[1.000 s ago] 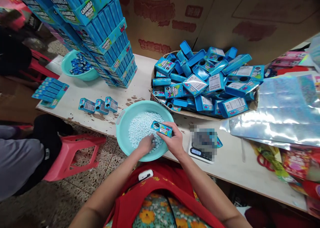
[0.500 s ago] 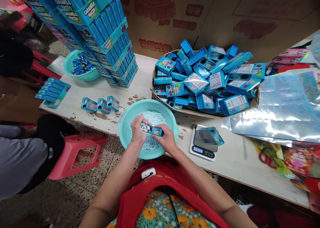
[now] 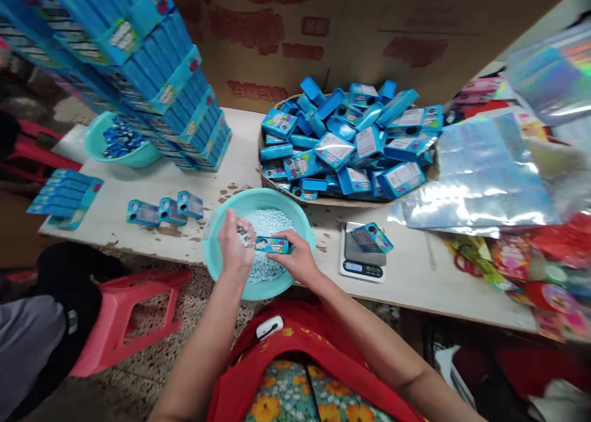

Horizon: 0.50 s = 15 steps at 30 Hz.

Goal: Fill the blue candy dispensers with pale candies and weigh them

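Note:
My left hand [image 3: 235, 244] is cupped over the turquoise basin [image 3: 211, 268], with several small white candies [image 3: 243, 236] in its palm. Beside it, my right hand [image 3: 298, 259] grips a small blue candy box [image 3: 276, 245] lying on its side. White candies show in the hole at the box's left end, close to the left fingers. Below both hands, a bed of loose white candies [image 3: 268, 269] covers the basin's bottom. To the right, a kitchen scale [image 3: 362, 270] carries another blue box [image 3: 373, 238], tilted.
A cardboard carton [image 3: 344, 201] heaped with blue boxes stands behind the basin. Three blue boxes [image 3: 172, 211] are at left, near a tall stack of display boxes [image 3: 178, 95] and a second basin [image 3: 144, 158]. Silvery sheets [image 3: 480, 182] lie right. A person's leg [image 3: 69, 292] is beside a stool [image 3: 124, 311].
The view has swung right, so the table's things appear farther left. My left hand has drawn slightly back from the box's end and its fingers have straightened. My right hand keeps its box.

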Each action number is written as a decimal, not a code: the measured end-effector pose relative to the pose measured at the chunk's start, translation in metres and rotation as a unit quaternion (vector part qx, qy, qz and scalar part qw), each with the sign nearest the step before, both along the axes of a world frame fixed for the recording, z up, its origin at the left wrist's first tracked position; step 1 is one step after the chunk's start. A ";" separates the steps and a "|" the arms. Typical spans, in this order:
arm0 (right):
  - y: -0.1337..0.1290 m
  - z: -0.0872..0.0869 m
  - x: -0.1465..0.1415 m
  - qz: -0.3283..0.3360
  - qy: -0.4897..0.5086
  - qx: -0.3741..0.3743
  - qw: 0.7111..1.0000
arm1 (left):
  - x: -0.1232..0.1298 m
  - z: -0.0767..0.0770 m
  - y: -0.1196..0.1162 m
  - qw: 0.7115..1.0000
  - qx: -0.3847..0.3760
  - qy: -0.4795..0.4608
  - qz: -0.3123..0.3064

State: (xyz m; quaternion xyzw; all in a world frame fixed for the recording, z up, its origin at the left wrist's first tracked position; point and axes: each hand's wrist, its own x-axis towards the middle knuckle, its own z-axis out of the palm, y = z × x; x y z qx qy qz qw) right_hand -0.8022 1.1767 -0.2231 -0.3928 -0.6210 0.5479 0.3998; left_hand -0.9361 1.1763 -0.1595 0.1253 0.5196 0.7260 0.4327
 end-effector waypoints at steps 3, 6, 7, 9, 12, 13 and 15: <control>-0.001 0.006 0.008 -0.012 0.050 -0.028 0.998 | -0.017 -0.012 -0.002 0.995 -0.048 0.090 -0.016; -0.001 0.006 0.017 -0.024 0.082 -0.023 0.996 | -0.036 -0.054 -0.005 0.909 -0.210 0.319 -0.169; -0.001 0.006 0.021 -0.027 0.091 -0.019 0.995 | -0.041 -0.069 -0.007 0.855 -0.250 0.392 -0.229; -0.003 0.006 0.032 -0.039 0.108 -0.022 0.993 | -0.045 -0.094 -0.013 0.756 -0.292 0.501 -0.305; -0.012 0.009 0.057 -0.071 0.119 -0.049 0.989 | -0.038 -0.106 -0.019 0.679 -0.308 0.584 -0.321; -0.016 0.011 0.068 -0.082 0.120 -0.060 0.988 | -0.031 -0.104 -0.019 0.670 -0.308 0.592 -0.325; -0.026 0.013 0.092 -0.104 0.115 -0.084 0.984 | -0.015 -0.096 -0.013 0.673 -0.295 0.593 -0.328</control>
